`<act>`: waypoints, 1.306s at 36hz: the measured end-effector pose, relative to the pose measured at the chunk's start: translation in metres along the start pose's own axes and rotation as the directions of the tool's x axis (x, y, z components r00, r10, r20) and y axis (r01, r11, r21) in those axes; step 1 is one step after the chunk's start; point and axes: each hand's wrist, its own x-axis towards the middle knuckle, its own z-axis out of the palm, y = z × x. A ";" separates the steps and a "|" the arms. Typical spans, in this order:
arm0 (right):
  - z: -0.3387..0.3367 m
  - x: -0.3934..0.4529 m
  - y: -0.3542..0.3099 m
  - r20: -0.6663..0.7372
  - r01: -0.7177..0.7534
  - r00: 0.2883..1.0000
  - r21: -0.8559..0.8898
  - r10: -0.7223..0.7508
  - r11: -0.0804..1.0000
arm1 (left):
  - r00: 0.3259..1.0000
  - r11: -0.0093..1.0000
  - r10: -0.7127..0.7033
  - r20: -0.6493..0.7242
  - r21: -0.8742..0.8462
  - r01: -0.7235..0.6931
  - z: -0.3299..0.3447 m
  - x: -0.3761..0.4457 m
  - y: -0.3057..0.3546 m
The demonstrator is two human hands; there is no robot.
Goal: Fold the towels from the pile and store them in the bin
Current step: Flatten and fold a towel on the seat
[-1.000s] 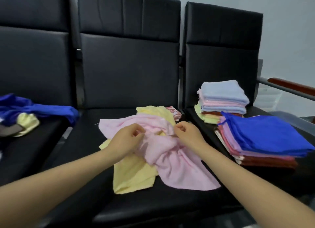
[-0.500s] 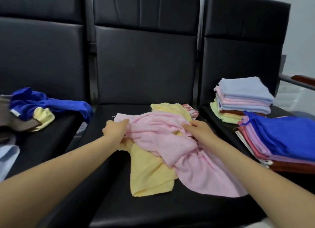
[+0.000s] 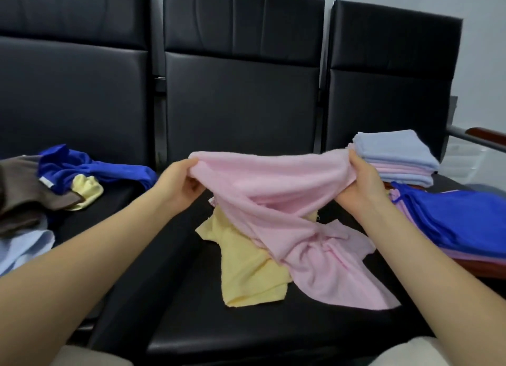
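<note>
A pink towel (image 3: pixel 276 201) is stretched between my hands above the middle black seat (image 3: pixel 191 311). My left hand (image 3: pixel 178 184) pinches its left top corner and my right hand (image 3: pixel 361 184) grips its right top corner. The towel's lower part is twisted and trails on the seat. Under it lies a crumpled yellow towel (image 3: pixel 246 272). No bin is in view.
The right seat holds a folded stack topped by a light blue towel (image 3: pixel 394 152) and a nearer stack topped by a blue towel (image 3: pixel 460 215). The left seat holds an unfolded pile of blue (image 3: pixel 90 168), brown, yellow and pale blue cloths. A wooden armrest (image 3: pixel 487 135) stands far right.
Both hands have lifted the pink towel's top edge off the seat and pulled it apart sideways. The yellow towel stays lying on the seat.
</note>
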 end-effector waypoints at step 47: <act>0.022 0.116 0.062 0.022 0.009 1.000 -0.862 0.018 0.506 | 0.966 0.852 0.082 -0.244 0.520 0.058 -0.062 0.083 -0.021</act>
